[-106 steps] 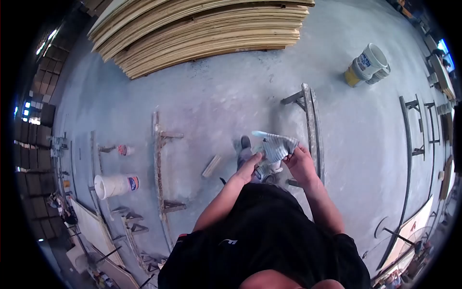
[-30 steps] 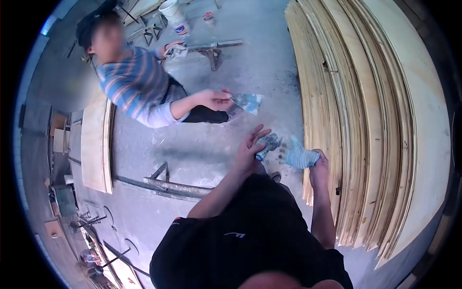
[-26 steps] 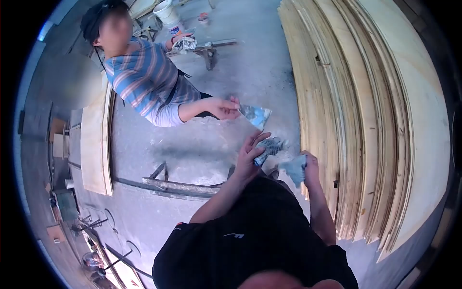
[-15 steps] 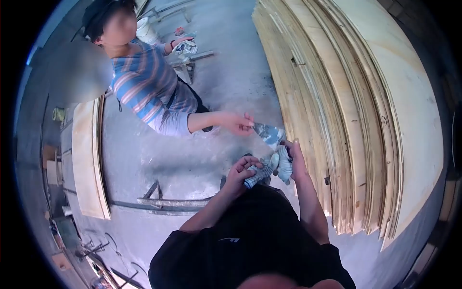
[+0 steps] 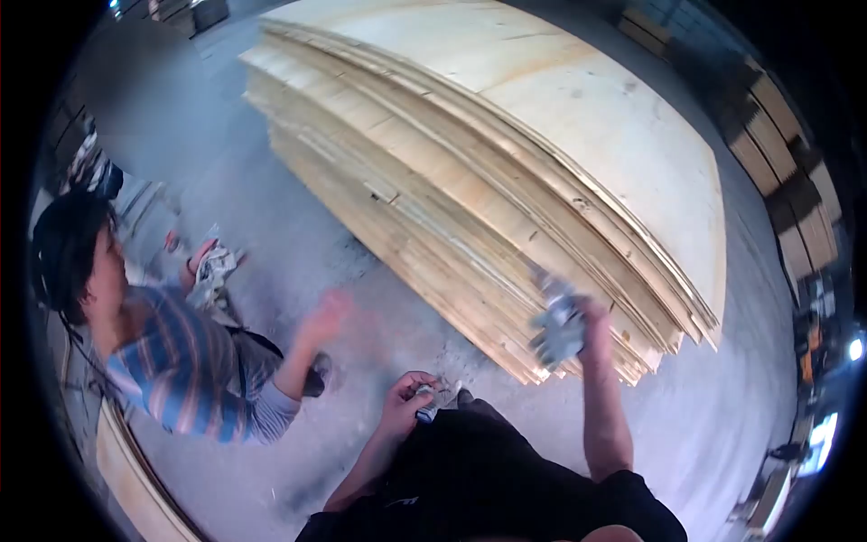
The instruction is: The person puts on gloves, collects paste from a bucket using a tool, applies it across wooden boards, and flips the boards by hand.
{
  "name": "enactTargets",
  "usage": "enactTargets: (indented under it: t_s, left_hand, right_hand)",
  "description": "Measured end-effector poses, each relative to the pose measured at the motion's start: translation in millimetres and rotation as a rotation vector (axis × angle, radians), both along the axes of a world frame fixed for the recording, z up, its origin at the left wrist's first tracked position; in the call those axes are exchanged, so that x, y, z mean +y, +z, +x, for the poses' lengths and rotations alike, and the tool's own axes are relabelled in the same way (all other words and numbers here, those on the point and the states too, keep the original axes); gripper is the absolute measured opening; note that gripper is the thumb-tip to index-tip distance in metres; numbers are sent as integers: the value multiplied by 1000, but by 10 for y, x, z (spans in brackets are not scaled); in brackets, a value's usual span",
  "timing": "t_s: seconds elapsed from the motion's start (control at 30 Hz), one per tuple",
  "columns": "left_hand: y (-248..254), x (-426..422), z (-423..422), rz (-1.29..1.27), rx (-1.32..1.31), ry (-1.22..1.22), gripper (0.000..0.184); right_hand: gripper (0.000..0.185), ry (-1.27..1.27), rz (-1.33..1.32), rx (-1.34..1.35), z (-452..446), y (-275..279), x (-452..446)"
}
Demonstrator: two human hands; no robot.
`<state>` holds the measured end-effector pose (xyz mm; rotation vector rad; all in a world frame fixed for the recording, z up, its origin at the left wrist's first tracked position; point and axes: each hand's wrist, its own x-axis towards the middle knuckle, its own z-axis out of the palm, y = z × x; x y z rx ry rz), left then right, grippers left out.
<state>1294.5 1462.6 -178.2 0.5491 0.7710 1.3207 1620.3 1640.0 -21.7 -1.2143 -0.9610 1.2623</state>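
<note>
My left hand is low in front of my body, fingers curled round a bunched striped work glove. My right hand, raised in front of the wood stack, is closed on a grey work glove. A thin grey flat piece sticks up from the same grip; motion blur hides its kind. To the left, a co-worker's bare hand is smeared by motion, apart from mine. The co-worker's other hand is near a crumpled white-and-dark cloth thing.
A tall stack of plywood sheets with uneven edges stands in front of me and to the right. The co-worker in a striped top stands at left. More boards lie at lower left. Stacked bundles line the far right.
The flat piece that the co-worker held out towards my right hand is now in my right hand, with the glove. My right hand has risen away. The view has turned right.
</note>
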Motion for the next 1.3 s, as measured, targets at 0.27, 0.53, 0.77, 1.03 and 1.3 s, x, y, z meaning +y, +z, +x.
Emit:
enactTargets:
  t_s: [0.27, 0.53, 0.77, 1.03, 1.3]
  left_hand:
    - [929, 701, 53, 133, -156, -292, 39]
    - [1091, 968, 371, 552, -22, -63, 57]
    - [889, 896, 531, 625, 145, -166, 73]
    - [815, 854, 385, 772, 923, 111, 67]
    - [513, 1056, 537, 833, 1050, 38, 43]
  right_hand:
    - [34, -234, 197, -169, 329, 647, 319]
    - [57, 274, -109, -130, -693, -117, -972]
    - [21, 162, -225, 100, -796, -194, -860]
    - [13, -17, -102, -18, -668, -374, -918]
    - [15, -115, -170, 34, -738, -444, -808]
